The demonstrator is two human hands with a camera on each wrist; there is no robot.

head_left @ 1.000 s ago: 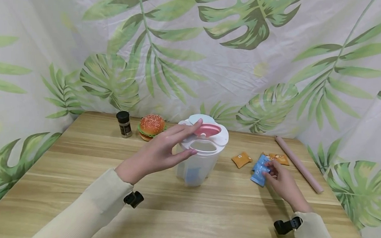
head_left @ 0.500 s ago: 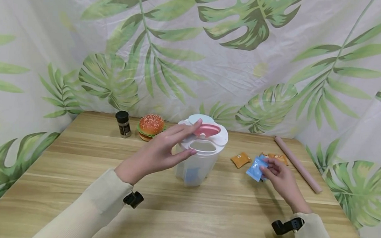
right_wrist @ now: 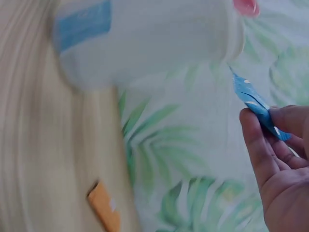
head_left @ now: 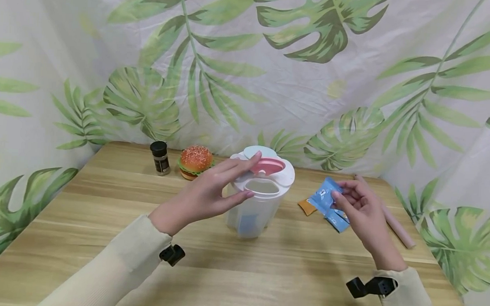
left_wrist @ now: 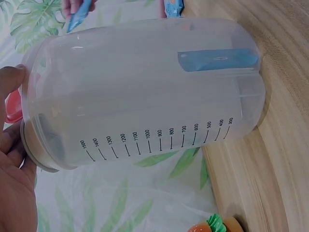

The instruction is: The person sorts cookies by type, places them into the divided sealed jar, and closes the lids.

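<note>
A clear plastic storage canister (head_left: 253,207) with a white lid (head_left: 285,178) stands upright at mid-table. Its pink flap (head_left: 272,166) is raised, exposing an oval opening. My left hand (head_left: 205,192) rests on the lid with fairly straight fingers, thumb at the near rim. Through the wall shows a blue packet (left_wrist: 217,60) at the bottom. Right of the canister, my right hand (head_left: 360,209) pinches another small blue packet (right_wrist: 253,102) between thumb and fingers, raised above the table. Below it lie a blue packet (head_left: 337,221) and a partly covered orange packet (head_left: 306,207).
A black-capped spice jar (head_left: 160,159) and a toy hamburger (head_left: 196,161) stand at the back left. Along the right side lies a pinkish rod (head_left: 399,229), partly behind my right hand. A leaf-print cloth (head_left: 216,57) hangs behind the wooden table (head_left: 240,279).
My right hand has picked up a blue packet from the pile and lifted it up and slightly left. My left hand stays on the lid.
</note>
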